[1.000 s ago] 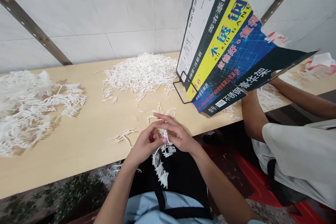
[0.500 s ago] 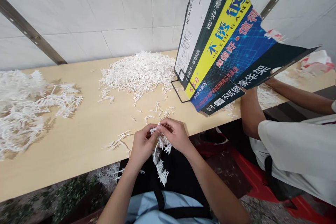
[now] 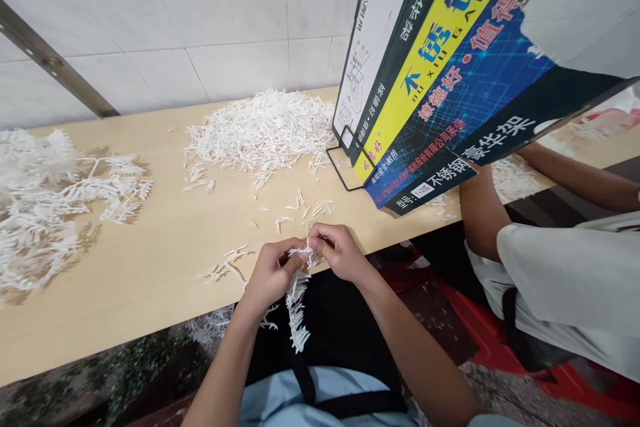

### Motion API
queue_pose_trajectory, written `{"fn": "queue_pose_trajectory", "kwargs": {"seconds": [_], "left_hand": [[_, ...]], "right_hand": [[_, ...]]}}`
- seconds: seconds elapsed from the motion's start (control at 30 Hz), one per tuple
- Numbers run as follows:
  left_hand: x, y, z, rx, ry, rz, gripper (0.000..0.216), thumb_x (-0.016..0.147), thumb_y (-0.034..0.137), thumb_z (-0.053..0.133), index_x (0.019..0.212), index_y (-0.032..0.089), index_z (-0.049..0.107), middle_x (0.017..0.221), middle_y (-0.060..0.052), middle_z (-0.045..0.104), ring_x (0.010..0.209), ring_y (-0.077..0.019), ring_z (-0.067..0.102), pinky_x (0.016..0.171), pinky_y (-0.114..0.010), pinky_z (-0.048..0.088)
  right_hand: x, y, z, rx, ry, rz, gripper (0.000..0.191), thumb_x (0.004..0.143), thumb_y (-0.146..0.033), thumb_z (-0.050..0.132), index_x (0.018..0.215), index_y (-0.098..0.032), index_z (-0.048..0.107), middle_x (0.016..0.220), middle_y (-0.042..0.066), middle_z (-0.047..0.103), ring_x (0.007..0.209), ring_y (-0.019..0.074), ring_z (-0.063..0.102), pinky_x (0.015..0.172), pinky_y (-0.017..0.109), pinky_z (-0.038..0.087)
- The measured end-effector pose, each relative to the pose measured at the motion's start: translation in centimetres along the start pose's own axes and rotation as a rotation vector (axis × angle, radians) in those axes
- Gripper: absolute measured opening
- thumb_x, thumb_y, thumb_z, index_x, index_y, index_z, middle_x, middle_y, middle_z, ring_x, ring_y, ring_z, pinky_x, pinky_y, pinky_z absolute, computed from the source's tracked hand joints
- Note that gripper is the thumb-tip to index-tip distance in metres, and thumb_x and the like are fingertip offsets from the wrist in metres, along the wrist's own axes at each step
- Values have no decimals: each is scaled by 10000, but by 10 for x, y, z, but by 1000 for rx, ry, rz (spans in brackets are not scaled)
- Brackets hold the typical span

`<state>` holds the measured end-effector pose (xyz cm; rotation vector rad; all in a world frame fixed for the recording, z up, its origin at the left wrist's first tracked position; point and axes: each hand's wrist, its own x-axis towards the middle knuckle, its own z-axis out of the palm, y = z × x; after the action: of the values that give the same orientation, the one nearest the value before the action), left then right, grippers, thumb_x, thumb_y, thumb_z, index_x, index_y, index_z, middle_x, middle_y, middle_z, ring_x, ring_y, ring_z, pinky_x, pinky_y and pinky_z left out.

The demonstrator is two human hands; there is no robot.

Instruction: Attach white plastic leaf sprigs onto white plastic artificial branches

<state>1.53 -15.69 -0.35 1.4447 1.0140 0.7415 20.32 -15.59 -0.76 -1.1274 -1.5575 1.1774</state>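
My left hand [image 3: 275, 270] is closed on a white branched plastic strip [image 3: 297, 313], whose lower part hangs over the table edge above my lap. The thumb and fingertips of my right hand [image 3: 337, 250] pinch small white prongs at the top of the same strip, close beside the left fingertips. My fingers partly hide the gripped part. Just beyond my hands, a few loose white prongs [image 3: 300, 203] lie on the tabletop [image 3: 165, 253]. Bare white stems [image 3: 230, 263] rest left of my left hand.
A heap of small white pieces [image 3: 265, 130] lies against the tiled wall. At far left is a tangle of white strips [image 3: 40, 207]. A printed cardboard sheet [image 3: 435, 73] stands in a black wire holder [image 3: 345, 170]. Behind it, a co-worker's arm [image 3: 483, 210] reaches over the table.
My right hand has shifted slightly right, opening a small gap from the left fingertips. The strip hangs in a narrower line. The view has tilted a little.
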Motion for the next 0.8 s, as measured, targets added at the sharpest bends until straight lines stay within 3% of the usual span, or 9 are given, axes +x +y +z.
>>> {"fn": "queue_pose_trajectory", "kwargs": {"seconds": [0.3, 0.47, 0.67, 0.8], "left_hand": [[-2, 1, -5, -53, -114, 33, 291, 910, 431, 682, 891, 160, 785, 678, -11, 631, 639, -156, 512, 633, -269, 373], [0, 4, -5, -70, -158, 32, 301, 914, 448, 680, 836, 164, 744, 648, 11, 549, 635, -140, 438, 631, -264, 332], [2, 4, -5, -126, -117, -6, 346, 960, 468, 623, 791, 169, 669, 675, 12, 530, 658, -141, 442, 633, -264, 318], [-2, 0, -8, -74, -119, 26, 405, 970, 486, 603, 717, 169, 596, 632, 20, 478, 620, -132, 414, 603, -264, 290]], "right_hand": [[0, 2, -13, 156, -213, 28, 433, 945, -553, 667, 746, -172, 618, 664, -13, 536, 641, 136, 461, 590, 253, 329], [2, 6, -18, 260, -284, 27, 421, 929, -530, 697, 736, -165, 613, 641, -30, 471, 600, 115, 372, 559, 259, 249], [2, 8, -12, 417, -136, 131, 342, 901, -419, 710, 692, -173, 598, 603, -41, 405, 563, 111, 318, 545, 273, 211], [8, 9, -12, 655, 173, 92, 416, 915, -400, 638, 624, -218, 402, 575, -77, 262, 483, 94, 221, 511, 275, 253]]}}
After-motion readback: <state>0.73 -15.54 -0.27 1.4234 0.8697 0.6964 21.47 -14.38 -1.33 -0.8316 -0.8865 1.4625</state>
